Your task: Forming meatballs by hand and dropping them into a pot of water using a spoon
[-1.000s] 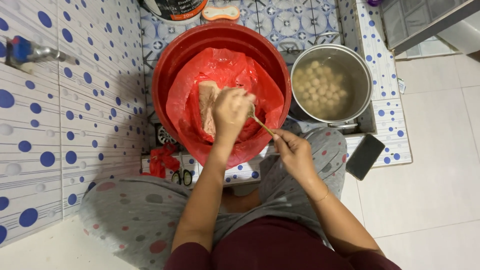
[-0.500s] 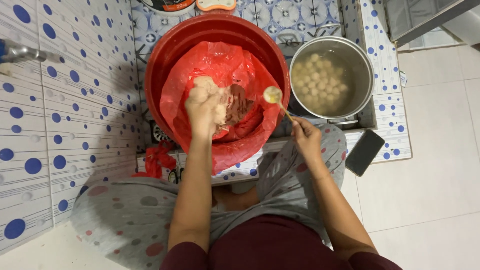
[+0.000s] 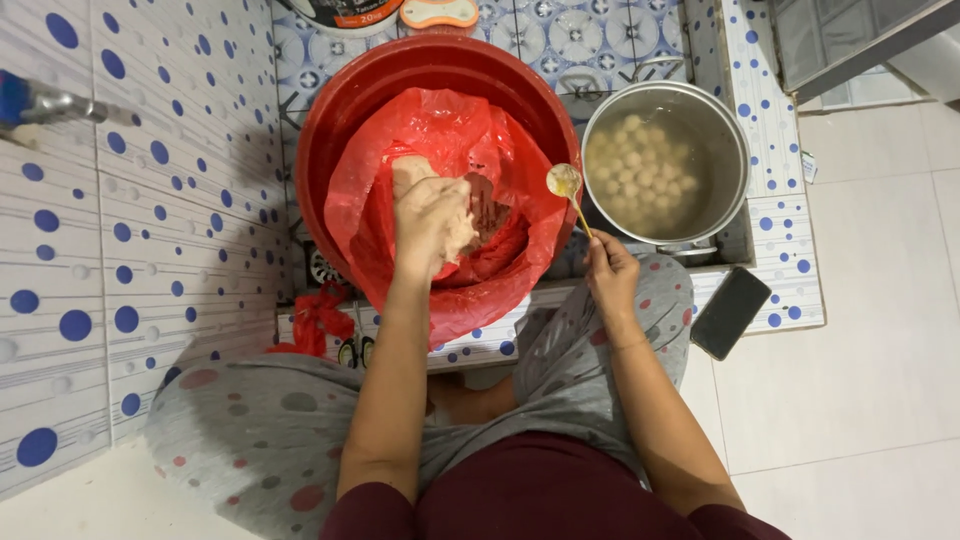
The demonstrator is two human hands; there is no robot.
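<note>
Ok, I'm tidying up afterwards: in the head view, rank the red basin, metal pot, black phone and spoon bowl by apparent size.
1. red basin
2. metal pot
3. black phone
4. spoon bowl, held in the right hand

red basin (image 3: 330, 130), red plastic bag (image 3: 500, 130), silver pot (image 3: 735, 165), blue-dotted white tiles (image 3: 120, 250), grey spotted trousers (image 3: 260, 440)

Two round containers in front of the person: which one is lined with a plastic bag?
The big red basin, on the left. A red plastic bag lines it, and the left hand is over it. The steel pot beside it holds pale balls in liquid, no bag.
</note>
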